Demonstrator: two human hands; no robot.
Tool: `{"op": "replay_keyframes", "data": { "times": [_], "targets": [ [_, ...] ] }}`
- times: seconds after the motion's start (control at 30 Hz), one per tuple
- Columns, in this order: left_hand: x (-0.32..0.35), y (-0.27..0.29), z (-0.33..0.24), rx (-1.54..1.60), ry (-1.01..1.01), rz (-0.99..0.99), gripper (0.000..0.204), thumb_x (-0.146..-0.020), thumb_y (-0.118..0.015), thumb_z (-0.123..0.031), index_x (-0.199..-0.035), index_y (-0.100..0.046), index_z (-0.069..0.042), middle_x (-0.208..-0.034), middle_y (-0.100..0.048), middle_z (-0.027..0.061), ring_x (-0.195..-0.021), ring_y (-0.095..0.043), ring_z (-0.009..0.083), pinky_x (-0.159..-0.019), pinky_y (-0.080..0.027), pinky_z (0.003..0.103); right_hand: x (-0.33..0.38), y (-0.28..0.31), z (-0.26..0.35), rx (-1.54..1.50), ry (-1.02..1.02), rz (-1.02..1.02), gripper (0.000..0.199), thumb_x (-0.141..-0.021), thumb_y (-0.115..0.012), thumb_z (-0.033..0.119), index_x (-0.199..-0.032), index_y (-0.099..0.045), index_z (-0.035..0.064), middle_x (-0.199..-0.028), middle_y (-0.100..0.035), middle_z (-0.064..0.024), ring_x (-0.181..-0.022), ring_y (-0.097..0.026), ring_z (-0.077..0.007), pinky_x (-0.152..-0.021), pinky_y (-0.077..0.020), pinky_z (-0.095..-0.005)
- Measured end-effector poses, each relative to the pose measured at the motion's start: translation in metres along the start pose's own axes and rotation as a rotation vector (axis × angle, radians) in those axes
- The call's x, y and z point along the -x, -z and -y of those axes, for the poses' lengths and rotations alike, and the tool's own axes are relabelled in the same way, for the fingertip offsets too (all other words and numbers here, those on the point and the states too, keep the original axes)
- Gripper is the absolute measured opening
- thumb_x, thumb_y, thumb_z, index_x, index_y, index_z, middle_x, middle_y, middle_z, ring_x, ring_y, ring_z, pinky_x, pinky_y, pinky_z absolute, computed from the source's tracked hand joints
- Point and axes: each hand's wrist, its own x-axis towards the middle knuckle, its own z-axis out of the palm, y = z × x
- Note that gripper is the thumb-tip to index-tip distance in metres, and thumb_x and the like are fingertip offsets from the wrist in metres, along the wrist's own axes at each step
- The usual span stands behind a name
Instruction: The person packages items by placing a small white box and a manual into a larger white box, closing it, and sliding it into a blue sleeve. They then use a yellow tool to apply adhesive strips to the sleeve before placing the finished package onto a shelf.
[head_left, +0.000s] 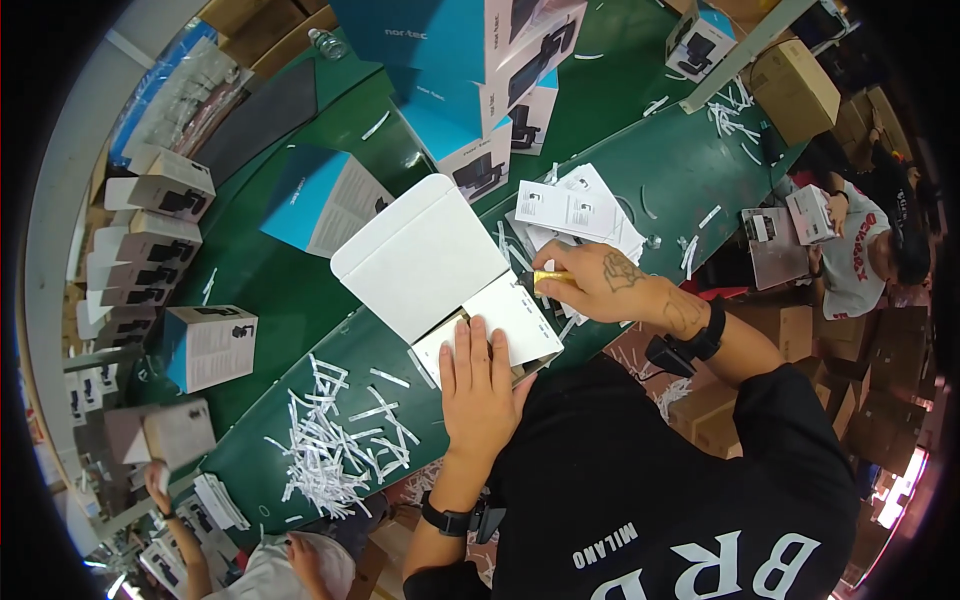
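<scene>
1. The step in hand looked like closing the open white carton (440,270), which lay near the table's (620,170) front edge with its lid thrown back.
2. The next move probably called for holding the flap steady while the tool worked along it.
3. The left hand (480,385) lay flat, fingers spread, pressing the carton's front flap (520,320).
4. The right hand (590,285) was clamped around a small gold-coloured tool (550,277), just beside that flap.

An open box (440,265) lies on the table (640,170), the left hand (480,385) on its flap. Leaflets (575,205) lie right of it, paper strips (335,445) to its left, stacked boxes (480,70) behind.
</scene>
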Motion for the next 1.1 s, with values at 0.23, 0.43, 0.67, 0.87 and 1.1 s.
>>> {"op": "replay_keyframes", "data": {
  "times": [0.23,0.43,0.67,0.87,1.1],
  "targets": [
    [0.0,0.002,0.0,0.012,0.011,-0.007,0.071,-0.083,-0.077,-0.039,-0.136,-0.056,0.004,-0.151,-0.046,0.0288,-0.142,-0.043,0.0451,-0.115,-0.033,0.058,-0.012,0.006,-0.001,0.086,0.02,0.023,0.025,-0.097,-0.063,0.028,-0.102,-0.066,0.0043,-0.077,-0.07,-0.0179,-0.076,-0.069,-0.0369,-0.068,-0.0529,-0.0446],
    [-0.003,0.003,0.0,0.001,0.009,0.016,0.071,-0.083,-0.077,-0.04,-0.136,-0.056,0.004,-0.151,-0.047,0.0283,-0.142,-0.043,0.0446,-0.115,-0.033,0.058,-0.023,0.005,-0.013,-0.047,0.064,0.124,0.023,-0.096,-0.065,0.025,-0.103,-0.066,0.0041,-0.076,-0.069,-0.0153,-0.072,-0.068,-0.0339,-0.065,-0.0521,-0.0432],
    [0.001,0.001,0.0,0.032,0.019,-0.002,0.073,-0.081,-0.079,-0.037,-0.138,-0.055,0.002,-0.152,-0.046,0.0263,-0.143,-0.042,0.0441,-0.116,-0.032,0.058,-0.005,0.007,-0.004,0.577,0.428,-0.018,0.017,-0.091,-0.071,0.022,-0.101,-0.068,0.009,-0.08,-0.063,-0.0062,-0.064,-0.066,-0.0251,-0.059,-0.0529,-0.039],
    [0.002,0.004,-0.002,0.046,0.024,-0.011,0.074,-0.081,-0.08,-0.035,-0.14,-0.054,0.0,-0.153,-0.046,0.0253,-0.143,-0.041,0.0437,-0.116,-0.032,0.057,0.005,0.01,-0.001,0.513,0.49,-0.043,0.015,-0.092,-0.067,0.025,-0.095,-0.068,0.0101,-0.085,-0.064,-0.0037,-0.07,-0.067,-0.0244,-0.062,-0.0539,-0.0352],
    [0.003,0.004,-0.002,0.061,0.027,-0.015,0.074,-0.08,-0.08,-0.035,-0.14,-0.054,0.0,-0.153,-0.045,0.0247,-0.143,-0.041,0.0431,-0.116,-0.031,0.057,-0.01,0.009,-0.005,0.252,0.253,-0.043,0.018,-0.094,-0.065,0.025,-0.095,-0.068,0.008,-0.08,-0.067,-0.0096,-0.074,-0.068,-0.0319,-0.065,-0.0542,-0.0424]
  ]
}}
